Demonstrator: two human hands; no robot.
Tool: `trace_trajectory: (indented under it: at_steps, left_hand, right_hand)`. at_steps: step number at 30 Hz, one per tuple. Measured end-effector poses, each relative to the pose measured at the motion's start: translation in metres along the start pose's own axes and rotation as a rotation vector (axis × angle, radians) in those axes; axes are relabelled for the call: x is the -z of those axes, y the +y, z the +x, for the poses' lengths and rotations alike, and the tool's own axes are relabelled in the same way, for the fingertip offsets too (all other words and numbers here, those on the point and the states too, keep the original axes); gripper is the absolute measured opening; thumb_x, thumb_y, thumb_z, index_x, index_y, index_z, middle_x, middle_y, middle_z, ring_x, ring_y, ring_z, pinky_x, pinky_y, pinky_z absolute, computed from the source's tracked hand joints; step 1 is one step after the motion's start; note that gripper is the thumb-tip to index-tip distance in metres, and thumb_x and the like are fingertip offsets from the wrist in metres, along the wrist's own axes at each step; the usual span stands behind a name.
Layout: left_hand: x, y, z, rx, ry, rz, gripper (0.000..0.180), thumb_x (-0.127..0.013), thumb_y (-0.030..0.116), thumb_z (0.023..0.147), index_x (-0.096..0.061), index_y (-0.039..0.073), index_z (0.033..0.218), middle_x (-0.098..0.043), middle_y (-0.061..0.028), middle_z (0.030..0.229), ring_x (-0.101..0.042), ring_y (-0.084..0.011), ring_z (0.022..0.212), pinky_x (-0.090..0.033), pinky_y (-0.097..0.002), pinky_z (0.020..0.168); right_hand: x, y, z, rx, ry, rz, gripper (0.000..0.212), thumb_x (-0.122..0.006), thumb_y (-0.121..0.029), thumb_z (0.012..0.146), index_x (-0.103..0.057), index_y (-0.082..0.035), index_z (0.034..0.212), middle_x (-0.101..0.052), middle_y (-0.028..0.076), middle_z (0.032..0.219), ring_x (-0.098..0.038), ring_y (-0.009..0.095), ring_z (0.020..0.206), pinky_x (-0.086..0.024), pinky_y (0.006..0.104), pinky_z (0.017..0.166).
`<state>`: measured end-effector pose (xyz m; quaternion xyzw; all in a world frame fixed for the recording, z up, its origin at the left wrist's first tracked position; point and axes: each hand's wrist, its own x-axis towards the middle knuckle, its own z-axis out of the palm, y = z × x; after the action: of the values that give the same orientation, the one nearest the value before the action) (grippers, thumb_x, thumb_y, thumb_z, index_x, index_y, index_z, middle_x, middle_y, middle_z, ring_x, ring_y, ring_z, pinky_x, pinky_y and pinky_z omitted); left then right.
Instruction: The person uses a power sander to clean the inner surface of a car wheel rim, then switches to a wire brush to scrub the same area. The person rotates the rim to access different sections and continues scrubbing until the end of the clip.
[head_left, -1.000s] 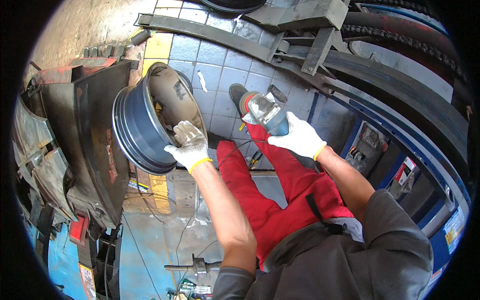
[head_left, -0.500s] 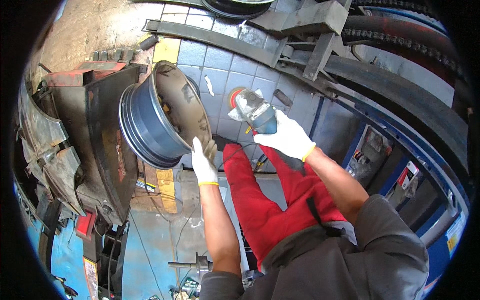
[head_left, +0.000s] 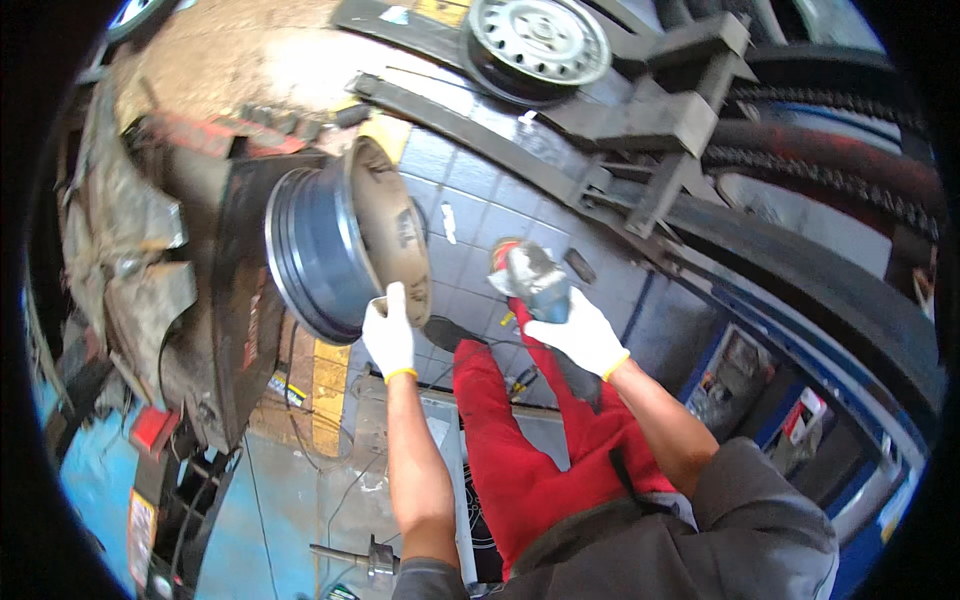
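Note:
A dark car wheel rim (head_left: 318, 255) without a tyre leans on its side against a dark metal machine (head_left: 205, 330) at the left. Its pale brownish inside faces right. My left hand (head_left: 392, 338), in a white glove with a yellow cuff, grips the near edge of the rim, thumb up along it. My gloved right hand (head_left: 585, 335) is wrapped around the body of an angle grinder (head_left: 542, 285) with a blue-grey body and a worn, pale head. A reddish disc (head_left: 505, 250) shows at the grinder's far end, apart from the rim.
A silver steel wheel (head_left: 545, 40) lies at the top beside long dark metal beams (head_left: 470, 140). Past my right arm stands a blue-framed shelf (head_left: 740, 370) holding small packages. A cord (head_left: 440, 375) runs near my red trousers. A shaft with a flange (head_left: 380, 562) lies low in view.
The view has shifted, bringing the silver wheel into fuller sight. My left hand keeps its hold on the rim. The grinder stays in my right hand, away from the rim.

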<state>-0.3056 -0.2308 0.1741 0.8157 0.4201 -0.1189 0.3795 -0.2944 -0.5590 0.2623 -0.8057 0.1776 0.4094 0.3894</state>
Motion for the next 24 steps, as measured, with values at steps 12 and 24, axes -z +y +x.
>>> trace_trajectory:
  at_steps: [12, 24]
  left_hand:
    - [0.019, -0.003, -0.022, -0.028, -0.038, -0.242, 0.044, -0.083, 0.043, 0.102, -0.079, 0.005, 0.123, -0.085, -0.015, 0.114, -0.082, -0.0297, 0.106, -0.062, -0.0419, 0.098]
    - [0.073, -0.028, -0.206, -0.075, -0.618, -0.65, 0.121, -0.098, 0.027, 0.09, -0.02, 0.003, 0.18, -0.053, -0.0181, 0.171, -0.052, -0.025, 0.157, -0.041, -0.0403, 0.13]
  right_hand:
    - [-0.016, -0.05, -0.016, -0.007, -0.058, 0.54, 0.046, -0.088, -0.012, 0.096, -0.065, -0.001, 0.134, -0.077, 0.007, 0.106, -0.073, 0.016, 0.073, -0.061, 0.0337, 0.068]
    - [-0.104, -0.102, -0.071, 0.116, -0.276, 0.24, 0.065, -0.092, -0.021, 0.092, -0.063, -0.001, 0.146, -0.075, 0.01, 0.131, -0.072, 0.022, 0.115, -0.059, 0.0376, 0.104]
